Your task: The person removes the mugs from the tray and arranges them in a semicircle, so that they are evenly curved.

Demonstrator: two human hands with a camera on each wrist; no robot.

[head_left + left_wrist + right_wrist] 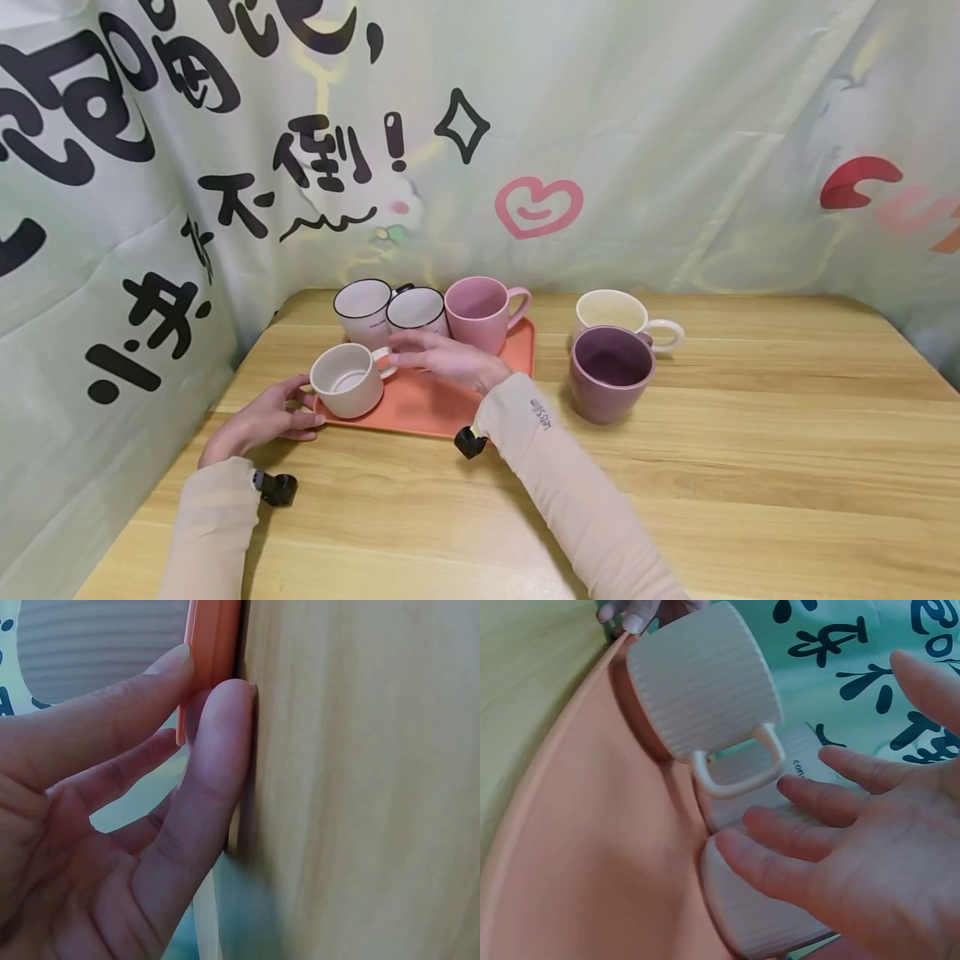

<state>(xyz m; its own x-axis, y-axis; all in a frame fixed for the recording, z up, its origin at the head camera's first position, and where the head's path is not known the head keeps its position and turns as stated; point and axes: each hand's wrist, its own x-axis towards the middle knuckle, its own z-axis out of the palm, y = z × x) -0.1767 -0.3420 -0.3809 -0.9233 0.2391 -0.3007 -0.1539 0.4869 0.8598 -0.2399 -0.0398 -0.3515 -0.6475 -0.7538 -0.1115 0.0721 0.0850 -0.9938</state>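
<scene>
My right hand (442, 360) hovers open over the orange tray (420, 404), fingers (810, 795) spread and holding nothing, just short of the handle of the ribbed white mug (347, 379) standing at the tray's near corner. My left hand (262, 419) rests on the surface (712, 467), thumb and fingertips (217, 727) pressed against that tray's edge. Beyond my right hand stand two black-rimmed mugs (390, 310) and a pink mug (480, 312).

Bright, even light throughout, seemingly from above; shadows under the arms on the tabletop (750, 467) are soft. The head view bows at its edges. Both wrist views are soft, the near fingers (780, 859) blurred, colours slightly washed.
</scene>
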